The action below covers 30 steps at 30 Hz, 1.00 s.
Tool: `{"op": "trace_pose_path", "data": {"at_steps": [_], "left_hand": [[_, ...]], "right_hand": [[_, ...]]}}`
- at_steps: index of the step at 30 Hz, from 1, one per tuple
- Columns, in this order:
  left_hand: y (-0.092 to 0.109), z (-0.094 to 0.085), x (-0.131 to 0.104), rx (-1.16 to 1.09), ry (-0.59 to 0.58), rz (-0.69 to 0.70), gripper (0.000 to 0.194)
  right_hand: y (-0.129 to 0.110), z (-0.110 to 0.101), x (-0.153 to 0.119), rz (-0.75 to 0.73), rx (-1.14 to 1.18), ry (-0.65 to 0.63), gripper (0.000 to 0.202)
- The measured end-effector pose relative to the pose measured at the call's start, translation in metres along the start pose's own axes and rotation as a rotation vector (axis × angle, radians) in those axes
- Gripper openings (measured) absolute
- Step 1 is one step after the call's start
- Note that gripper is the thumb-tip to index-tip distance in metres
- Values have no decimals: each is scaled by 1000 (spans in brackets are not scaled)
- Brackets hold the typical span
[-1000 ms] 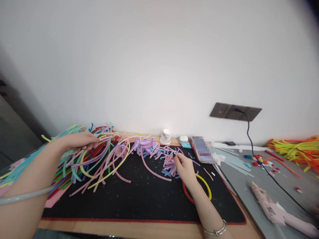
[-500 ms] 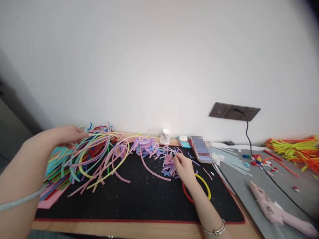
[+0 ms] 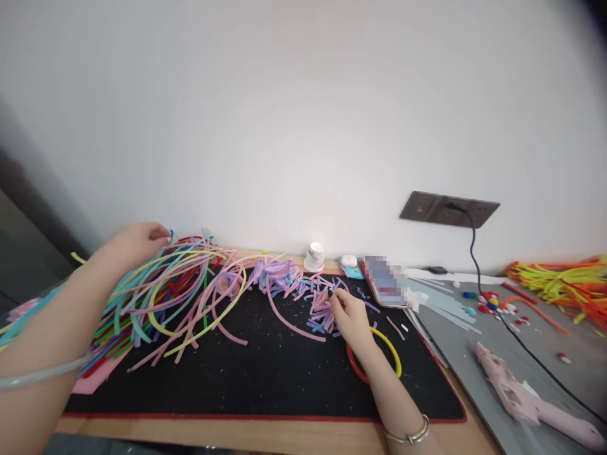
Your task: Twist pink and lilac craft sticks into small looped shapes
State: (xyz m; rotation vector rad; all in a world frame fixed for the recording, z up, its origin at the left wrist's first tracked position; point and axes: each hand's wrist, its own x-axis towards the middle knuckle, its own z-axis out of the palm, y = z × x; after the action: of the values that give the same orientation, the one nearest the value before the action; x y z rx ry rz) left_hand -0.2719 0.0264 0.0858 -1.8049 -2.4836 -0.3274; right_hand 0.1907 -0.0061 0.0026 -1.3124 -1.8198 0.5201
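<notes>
My left hand [image 3: 142, 241] reaches over the back of a large heap of long, multicoloured pipe cleaners [image 3: 175, 287]. Its fingers are closed in a pinch right at a blue pipe cleaner tip, but I cannot tell whether they grip it. At the mat's middle right, my right hand [image 3: 349, 316] is closed too, its fingertips against a pile of short pink, purple and blue pipe cleaner pieces [image 3: 322, 309]. What lies between those fingers is hidden; a small dark spot shows at the fingertips. Below the right wrist rests a red and yellow ring [image 3: 394, 354].
Coiled purple and pink pipe cleaners [image 3: 277, 275] and a white paper cup [image 3: 314, 257] stand along the back of the black mat [image 3: 246, 385]. To the right are a phone [image 3: 385, 281], pompoms [image 3: 490, 302], a pink glue gun [image 3: 516, 395], a dark cord [image 3: 535, 360] and orange-yellow pipe cleaners [image 3: 564, 284].
My left hand has risen and shifted back toward the wall, to the blue tip. The right hand stays at the short pieces. The view has tilted slightly.
</notes>
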Motion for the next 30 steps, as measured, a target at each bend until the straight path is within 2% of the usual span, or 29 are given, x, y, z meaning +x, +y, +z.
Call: {"op": "trace_pose_path", "data": {"at_steps": [1, 4, 7, 10, 13, 18, 20, 22, 24, 25, 28, 30], "left_hand": [[0, 2, 6, 57, 29, -13, 43], [-1, 15, 24, 136, -42, 25, 50], [-1, 32, 32, 146, -118, 57, 44], [1, 37, 34, 161, -140, 67, 37], [5, 22, 33, 156, -121, 62, 36], [20, -24, 17, 78, -49, -33, 42], [31, -39, 4, -178, -11, -162, 38], [44, -44, -8, -297, 25, -222, 36], [57, -39, -17, -371, -53, -221, 33], [62, -33, -21, -398, -132, -199, 31], [74, -6, -30, -350, -353, -98, 26], [76, 13, -35, -322, -411, -56, 20]], "right_hand": [[1, 0, 0, 5, -3, 2, 28], [2, 0, 0, 6, -26, 10, 28], [3, 0, 0, 3, -29, 3, 29], [2, 0, 0, 1, -12, 1, 28], [2, 0, 0, -7, -26, 4, 28], [1, 0, 0, -3, -35, -17, 29], [0, 0, -1, -5, -36, -12, 29], [0, 0, -1, -7, -38, -6, 29], [-1, 0, -1, -8, -41, -3, 29], [-1, 0, -1, -9, -42, -5, 29], [-1, -1, -1, -17, -37, 0, 30], [-2, -1, -1, -25, -34, 6, 30]]}}
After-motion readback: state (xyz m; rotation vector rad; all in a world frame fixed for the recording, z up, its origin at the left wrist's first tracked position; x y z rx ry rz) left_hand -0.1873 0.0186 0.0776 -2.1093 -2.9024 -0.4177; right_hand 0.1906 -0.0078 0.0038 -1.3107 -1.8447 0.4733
